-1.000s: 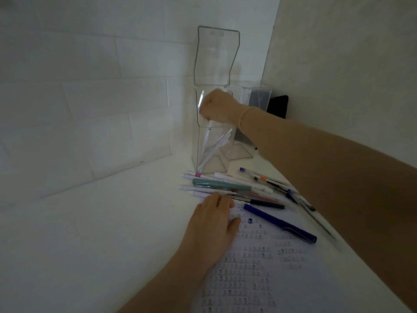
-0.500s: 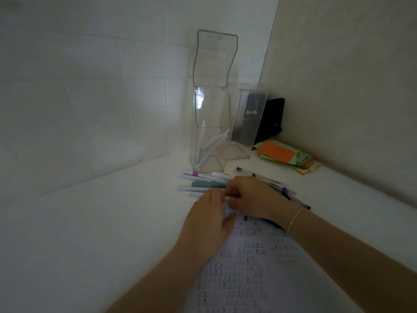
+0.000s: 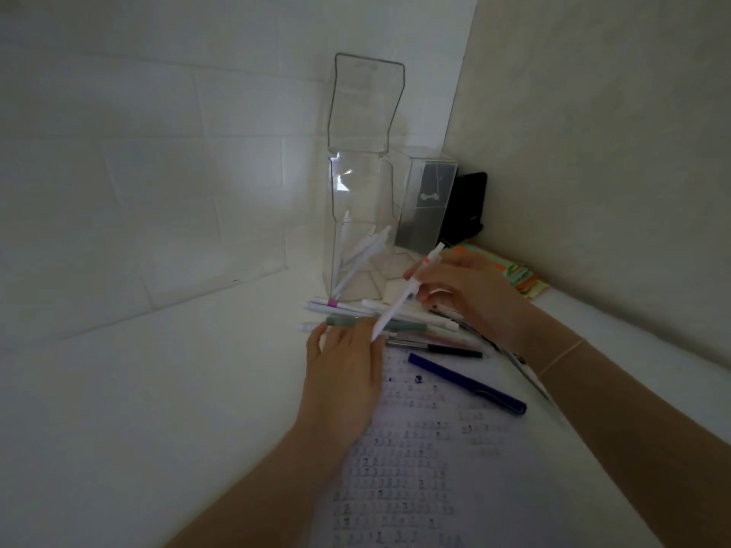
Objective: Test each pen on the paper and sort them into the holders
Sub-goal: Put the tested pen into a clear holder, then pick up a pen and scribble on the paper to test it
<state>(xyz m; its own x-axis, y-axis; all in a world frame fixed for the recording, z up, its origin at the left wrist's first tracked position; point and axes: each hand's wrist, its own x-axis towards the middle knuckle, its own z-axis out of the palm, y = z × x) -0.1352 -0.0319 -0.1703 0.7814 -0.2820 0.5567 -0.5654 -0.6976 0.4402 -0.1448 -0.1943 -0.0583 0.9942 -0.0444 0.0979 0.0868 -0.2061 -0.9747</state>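
My right hand (image 3: 470,298) holds a white pen (image 3: 399,300) with an orange band, tip pointing down toward the paper's far edge. My left hand (image 3: 344,373) lies flat, fingers apart, on the left side of the paper (image 3: 427,460), which is covered in rows of small marks. A pile of pens (image 3: 356,310) lies across the paper's far end, with a dark blue pen (image 3: 466,383) on the sheet. A tall clear holder (image 3: 356,199) behind the pile contains several white pens. A second clear holder (image 3: 427,203) stands to its right.
The white desk sits in a corner, walls at the left and right. A black object (image 3: 466,203) stands behind the second holder. Coloured sticky notes (image 3: 518,278) lie by the right wall.
A second ago my right hand was at the top of the tall holder. It came down to the pile and has lifted the white pen. My left hand stayed put.
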